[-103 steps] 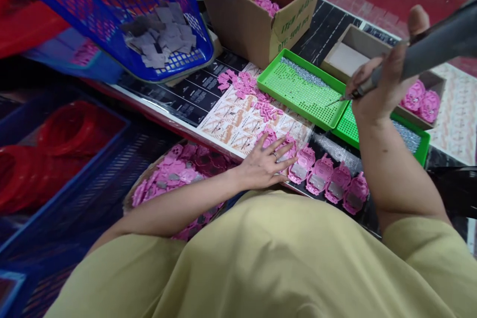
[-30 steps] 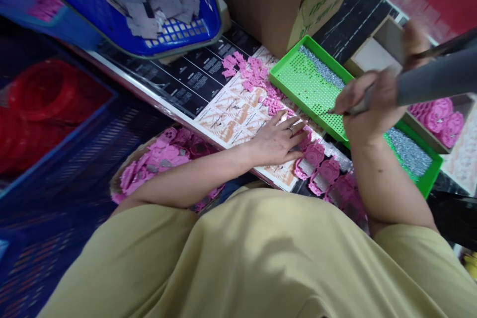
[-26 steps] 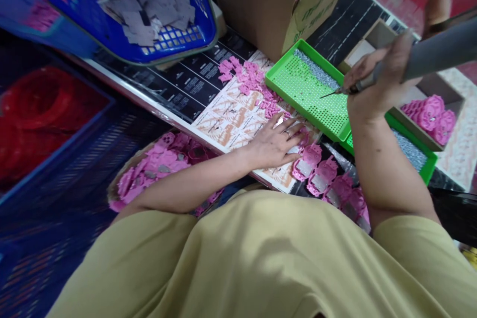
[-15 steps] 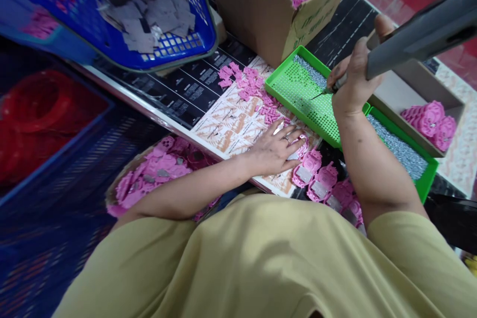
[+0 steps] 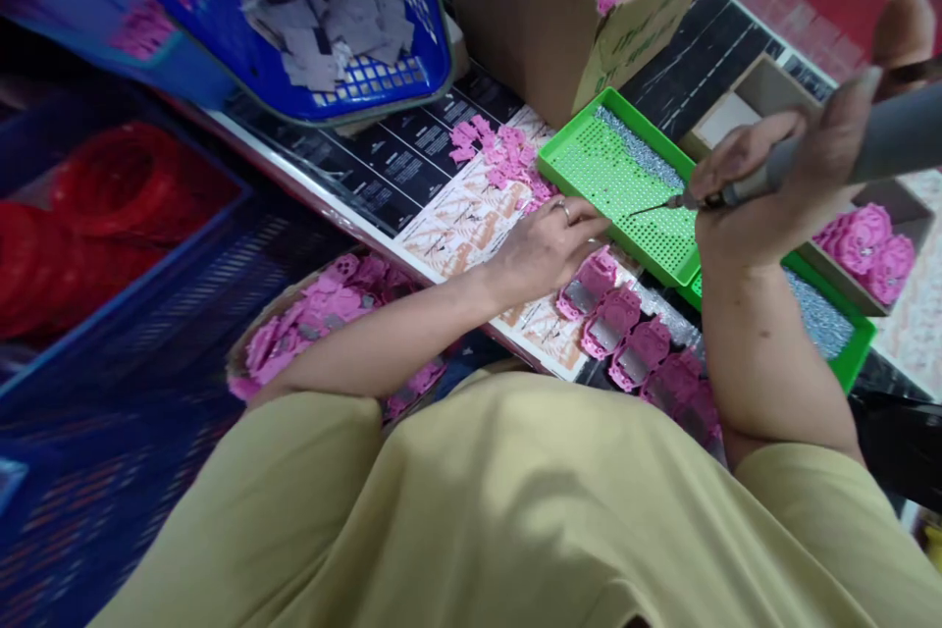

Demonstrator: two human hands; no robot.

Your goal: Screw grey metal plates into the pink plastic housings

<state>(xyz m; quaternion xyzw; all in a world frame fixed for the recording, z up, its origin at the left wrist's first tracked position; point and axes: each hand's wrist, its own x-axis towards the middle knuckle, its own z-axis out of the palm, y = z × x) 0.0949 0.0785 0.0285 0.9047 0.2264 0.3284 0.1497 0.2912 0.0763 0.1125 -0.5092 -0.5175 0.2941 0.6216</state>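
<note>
My right hand is wrapped around a grey electric screwdriver. Its thin dark bit points left over the green perforated tray, where small silver screws lie heaped along the far side. By the tray's near edge is my left hand, wearing a ring, its fingers bent together over small pink parts; whatever they pinch is hidden. Just below these fingers begins a row of pink plastic housings with grey plates in them, running toward my body. Loose pink pieces lie left of the tray.
A blue basket with grey plates stands at the back left, beside a cardboard box of pink parts. On the right are a second green tray of screws and a long carton holding pink pieces. A pink-filled container sits below the table edge.
My left hand has drawn back from the nearest pink housing toward the small parts by the tray, its fingers bending. My right hand has turned, tilting the screwdriver lower. The whole view has shifted slightly.
</note>
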